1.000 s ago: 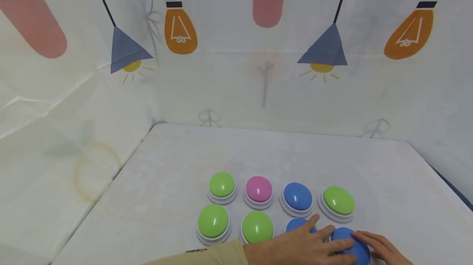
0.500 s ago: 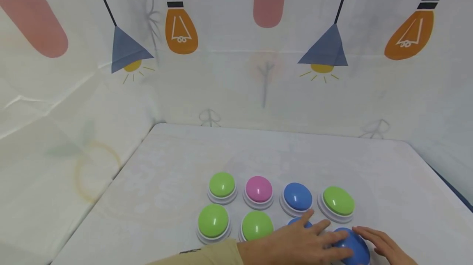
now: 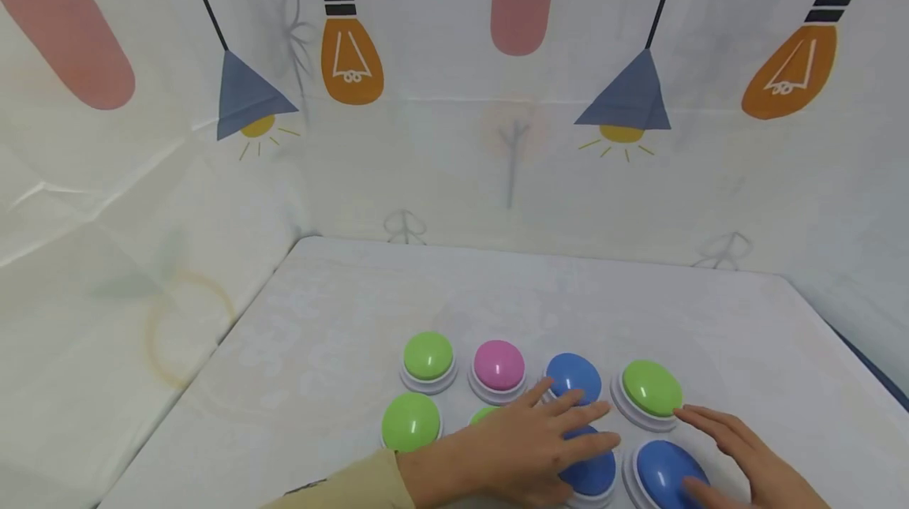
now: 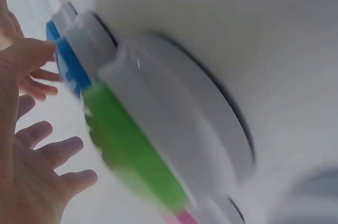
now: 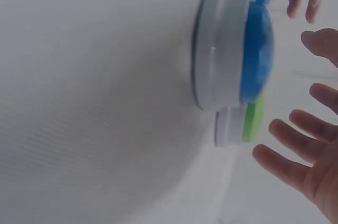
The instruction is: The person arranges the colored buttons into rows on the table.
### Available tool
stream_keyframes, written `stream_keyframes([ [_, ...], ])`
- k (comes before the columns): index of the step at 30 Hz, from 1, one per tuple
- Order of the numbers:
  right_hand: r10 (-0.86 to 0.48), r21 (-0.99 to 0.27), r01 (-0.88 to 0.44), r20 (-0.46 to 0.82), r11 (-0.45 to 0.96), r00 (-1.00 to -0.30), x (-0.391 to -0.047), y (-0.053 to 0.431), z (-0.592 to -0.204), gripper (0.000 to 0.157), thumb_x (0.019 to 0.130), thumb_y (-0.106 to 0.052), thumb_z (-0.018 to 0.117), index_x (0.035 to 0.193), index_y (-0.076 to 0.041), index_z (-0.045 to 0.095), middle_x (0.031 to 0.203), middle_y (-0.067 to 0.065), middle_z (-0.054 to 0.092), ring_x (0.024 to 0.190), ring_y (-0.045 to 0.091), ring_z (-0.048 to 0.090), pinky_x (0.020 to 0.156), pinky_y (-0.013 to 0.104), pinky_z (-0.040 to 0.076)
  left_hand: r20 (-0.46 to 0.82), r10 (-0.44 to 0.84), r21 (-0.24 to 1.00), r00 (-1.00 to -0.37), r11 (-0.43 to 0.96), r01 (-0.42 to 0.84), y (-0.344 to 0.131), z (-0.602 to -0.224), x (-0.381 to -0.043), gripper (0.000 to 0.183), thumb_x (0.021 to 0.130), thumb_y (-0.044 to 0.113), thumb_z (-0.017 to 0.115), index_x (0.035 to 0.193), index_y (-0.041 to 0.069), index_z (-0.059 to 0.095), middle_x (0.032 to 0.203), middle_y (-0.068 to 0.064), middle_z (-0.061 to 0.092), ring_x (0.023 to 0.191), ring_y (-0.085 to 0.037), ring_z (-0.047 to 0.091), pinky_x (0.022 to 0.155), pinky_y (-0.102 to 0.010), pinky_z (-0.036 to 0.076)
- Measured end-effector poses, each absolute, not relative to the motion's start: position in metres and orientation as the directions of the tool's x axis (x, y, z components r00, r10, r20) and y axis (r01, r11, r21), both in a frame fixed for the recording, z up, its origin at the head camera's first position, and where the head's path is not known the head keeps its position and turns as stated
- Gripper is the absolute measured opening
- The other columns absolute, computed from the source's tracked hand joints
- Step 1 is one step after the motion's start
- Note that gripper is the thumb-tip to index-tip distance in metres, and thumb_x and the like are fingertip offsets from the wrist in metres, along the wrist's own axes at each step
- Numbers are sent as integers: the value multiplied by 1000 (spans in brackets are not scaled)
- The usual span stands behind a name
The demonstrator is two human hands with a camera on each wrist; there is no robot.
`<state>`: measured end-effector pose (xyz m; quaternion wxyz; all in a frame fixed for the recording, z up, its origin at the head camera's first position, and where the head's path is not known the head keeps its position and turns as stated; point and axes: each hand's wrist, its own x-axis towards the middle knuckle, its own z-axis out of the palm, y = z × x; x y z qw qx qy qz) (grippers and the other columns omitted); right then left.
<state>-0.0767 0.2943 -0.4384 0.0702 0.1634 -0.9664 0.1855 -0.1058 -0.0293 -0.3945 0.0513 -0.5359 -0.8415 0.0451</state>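
Note:
My left hand (image 3: 521,438) spreads its straight fingers over the front blue push button (image 3: 596,479), partly covering it; the fingertips overlap the back blue button (image 3: 571,371). In the left wrist view, the green push button (image 4: 132,147) stands near the left hand's fingers, with blue ones beyond. My right hand (image 3: 763,465) is beside the rightmost front blue button (image 3: 663,468), fingers extended and parted. In the right wrist view, a gap shows between the right hand's fingers (image 5: 282,163) and the blue dome (image 5: 259,55). Nothing is held.
More domed buttons on white bases form two rows: green (image 3: 428,357), pink (image 3: 499,365) and green (image 3: 652,387) at the back, green (image 3: 410,421) at front left. Another front green button (image 3: 483,414) is mostly hidden by the left hand. The white table (image 3: 540,288) meets a printed cloth backdrop (image 3: 440,170).
My left hand has come off the rightmost front blue button and moved left over its blue neighbour. My right hand has drawn away from that rightmost button with its fingers spread wider.

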Motion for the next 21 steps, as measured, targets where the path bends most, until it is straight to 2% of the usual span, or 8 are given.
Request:
stream_keyframes([
  [2,-295,-332,-355,220,874,-930,-80,292,-429,77,73,-36,87,139,-20,51,132,2,51,111,-12,45,67,35,58,77,897,-115,-435,441,890,-40,-391,-108,73,94,53,58,156,29,28,163,2,25,148,-20,30,118,-44,29],
  [4,-278,-333,-337,214,880,-936,-83,290,-420,77,76,-36,85,141,-17,49,134,5,48,119,5,51,69,48,58,124,882,-96,-454,466,880,-53,-389,-110,73,94,52,59,156,26,31,163,-1,27,147,-23,31,117,-46,31],
  [5,-271,-329,-331,216,884,-938,-84,289,-415,78,76,-36,85,141,-15,49,135,7,47,120,17,53,69,50,58,138,871,-88,-471,485,870,-59,-388,-112,73,94,52,59,155,25,31,163,-2,27,147,-24,30,117,-46,31],
  [8,-258,-310,-320,227,895,-939,-90,289,-404,77,77,-33,85,140,-11,48,137,14,46,112,43,54,71,59,55,172,834,-56,-524,539,840,-80,-387,-118,73,93,52,60,155,23,33,163,-5,26,149,-27,27,117,-47,30],
  [12,-255,-237,-329,294,914,-921,-98,293,-396,77,76,-31,86,140,-9,49,137,17,46,111,41,51,74,60,54,201,774,-23,-600,616,787,-108,-388,-126,75,92,52,62,154,21,34,163,-9,25,150,-31,21,119,-51,24],
  [16,-264,-178,-344,360,922,-895,-104,301,-392,79,79,-29,83,145,-11,44,139,21,44,115,42,47,78,67,48,234,694,-16,-681,703,711,-136,-386,-133,77,91,55,61,154,19,34,164,-10,22,151,-33,19,119,-54,20],
  [19,-268,-163,-354,394,921,-879,-108,308,-390,84,81,-27,81,151,-13,37,145,23,39,122,44,40,86,73,40,274,629,-46,-727,764,644,-156,-384,-138,79,92,58,58,155,17,34,164,-11,20,150,-34,18,119,-56,19],
  [21,-280,-148,-366,408,919,-869,-111,314,-390,88,82,-27,80,154,-13,32,150,25,33,131,46,33,103,73,27,301,582,-61,-756,803,593,-171,-383,-140,80,92,58,58,155,16,34,164,-12,18,150,-36,17,118,-57,19],
])
